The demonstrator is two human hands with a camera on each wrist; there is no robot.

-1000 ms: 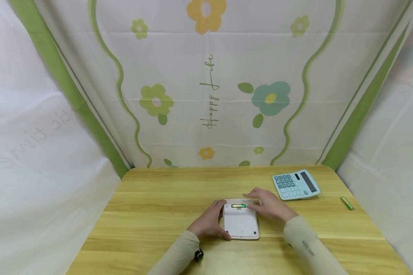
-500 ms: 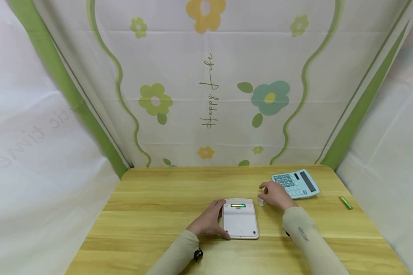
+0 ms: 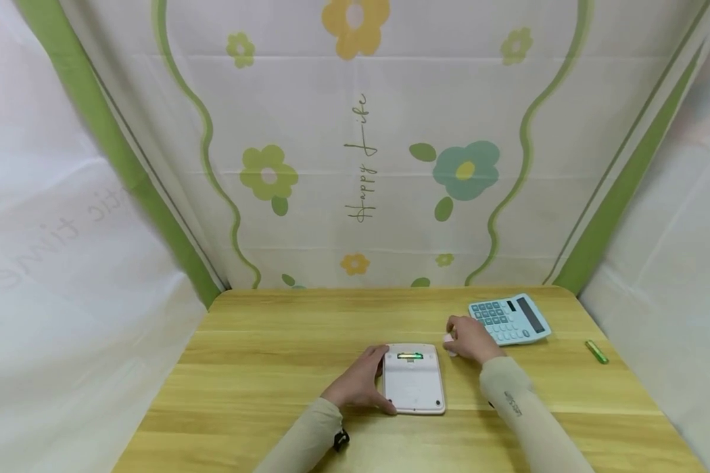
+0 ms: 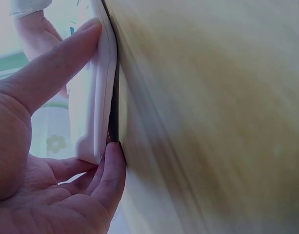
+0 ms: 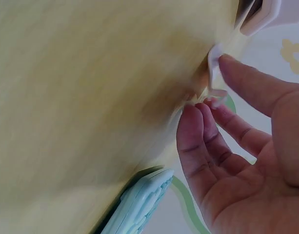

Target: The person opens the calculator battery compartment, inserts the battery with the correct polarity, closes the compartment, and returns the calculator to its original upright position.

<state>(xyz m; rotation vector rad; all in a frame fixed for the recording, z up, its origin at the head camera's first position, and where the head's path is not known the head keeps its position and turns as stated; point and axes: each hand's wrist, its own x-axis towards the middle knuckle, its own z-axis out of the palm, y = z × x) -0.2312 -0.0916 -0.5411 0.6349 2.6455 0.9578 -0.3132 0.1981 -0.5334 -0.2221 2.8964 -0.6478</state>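
A white calculator [image 3: 414, 387] lies back side up on the table, its battery slot uncovered and a green-and-gold battery [image 3: 410, 356] inside. My left hand [image 3: 361, 381] grips it by the left side, thumb at the near corner and fingers around the far one. In the left wrist view the thumb presses on the casing of the calculator [image 4: 90, 112]. To the right of it, my right hand [image 3: 472, 338] pinches a small white battery cover [image 5: 213, 68] between thumb and fingers, just at the tabletop. In the head view the fingers partly hide this cover.
A light blue calculator [image 3: 511, 320] lies face up just beyond the right hand. Farther right is a loose green battery [image 3: 597, 351]. The wooden table [image 3: 272, 368] meets a flowered cloth [image 3: 307, 230] at its back edge.
My right hand has moved right from the white calculator's battery slot to the cover on the table and now pinches it. The left hand has kept its grip.
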